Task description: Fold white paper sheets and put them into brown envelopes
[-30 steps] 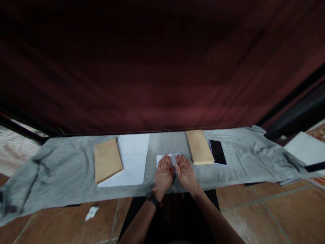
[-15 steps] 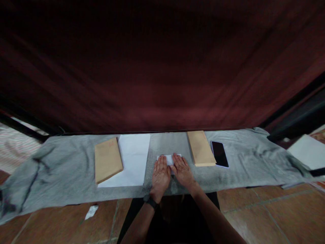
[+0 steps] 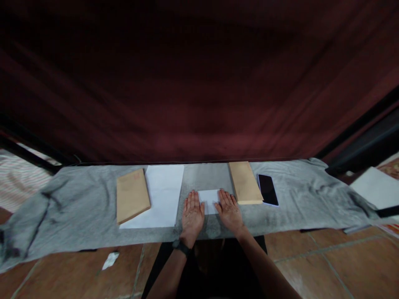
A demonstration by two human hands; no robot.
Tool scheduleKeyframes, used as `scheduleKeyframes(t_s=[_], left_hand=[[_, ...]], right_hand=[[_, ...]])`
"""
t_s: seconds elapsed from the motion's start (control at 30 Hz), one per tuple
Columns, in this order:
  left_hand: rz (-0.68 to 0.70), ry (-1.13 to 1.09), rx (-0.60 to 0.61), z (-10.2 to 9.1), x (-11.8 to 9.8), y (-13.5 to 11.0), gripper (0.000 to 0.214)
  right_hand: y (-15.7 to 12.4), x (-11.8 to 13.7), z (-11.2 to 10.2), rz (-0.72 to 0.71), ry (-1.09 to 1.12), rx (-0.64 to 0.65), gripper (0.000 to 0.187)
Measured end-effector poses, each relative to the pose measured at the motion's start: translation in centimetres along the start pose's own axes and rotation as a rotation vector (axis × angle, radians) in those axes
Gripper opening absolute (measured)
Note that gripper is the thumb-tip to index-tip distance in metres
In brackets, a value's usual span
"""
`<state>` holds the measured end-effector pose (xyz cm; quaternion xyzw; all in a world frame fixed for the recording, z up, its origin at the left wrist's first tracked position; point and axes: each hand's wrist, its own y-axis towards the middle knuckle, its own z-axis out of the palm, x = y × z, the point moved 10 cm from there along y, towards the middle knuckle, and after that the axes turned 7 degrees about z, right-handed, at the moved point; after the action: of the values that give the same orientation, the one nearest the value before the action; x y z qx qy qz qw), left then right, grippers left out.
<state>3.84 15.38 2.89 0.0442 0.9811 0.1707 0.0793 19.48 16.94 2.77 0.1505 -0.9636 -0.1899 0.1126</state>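
Grey cloth (image 3: 299,199) bears the small paper (image 3: 209,202) — red drape (image 3: 199,124) behind, floor tiles (image 3: 299,249) below.

On the cloth (image 3: 84,203), a paper piece (image 3: 209,200) lies between left hand (image 3: 192,215) and right hand (image 3: 230,212). To its left, an envelope stack (image 3: 132,196) overlaps paper sheets (image 3: 165,193); to its right are a second envelope stack (image 3: 246,182), then a smartphone (image 3: 268,189). A curtain (image 3: 199,104) hangs behind.

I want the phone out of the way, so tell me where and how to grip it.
Probably the right long edge of the phone, coming from the right: it lies flat, screen up, with gray cloth beside that edge, while the brown packet crowds its left side.
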Motion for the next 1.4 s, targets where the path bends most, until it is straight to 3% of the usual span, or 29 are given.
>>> scheduleKeyframes(t_s=[0.17, 0.27, 0.37, 0.6, 0.73, 0.83, 1.13, 1.4], left_hand=[[0.079, -0.035, -0.021, -0.6, -1.7, -0.4, 0.057], [0.198, -0.086, -0.026, -0.8, -3.9, -1.8, 0.058], [0.24, -0.088, -0.016, -0.9, -4.9, -3.3, 0.058], [0.255, -0.056, -0.01, -1.1, -4.6, -4.0, 0.059], [0.279, -0.023, 0.014, -1.2, -4.8, -4.0, 0.06], [0.309, -0.003, 0.038, -1.3, -4.9, -4.3, 0.064], [0.286, -0.031, 0.045, -1.9, -4.6, -4.7, 0.061], [0.186, -0.031, 0.065, -2.7, -2.4, -5.5, 0.062]], right_hand=[[0.0, 0.1, -0.1, 0.001, -0.008, -0.003, 0.055], [0.0, 0.1, 0.0, 0.006, -0.009, 0.005, 0.054], [0.0, 0.0, 0.0, 0.014, -0.002, 0.009, 0.054], [-0.1, 0.9, -1.1, 0.058, 0.047, 0.023, 0.051], [-2.0, 4.4, -1.5, -0.093, 0.141, 0.097, 0.048], [-3.5, 5.5, -1.8, -0.132, 0.152, 0.113, 0.052], [-4.3, 4.2, -2.1, -0.104, 0.076, 0.086, 0.055], [-4.6, 2.8, -1.9, -0.091, 0.047, 0.1, 0.059]])
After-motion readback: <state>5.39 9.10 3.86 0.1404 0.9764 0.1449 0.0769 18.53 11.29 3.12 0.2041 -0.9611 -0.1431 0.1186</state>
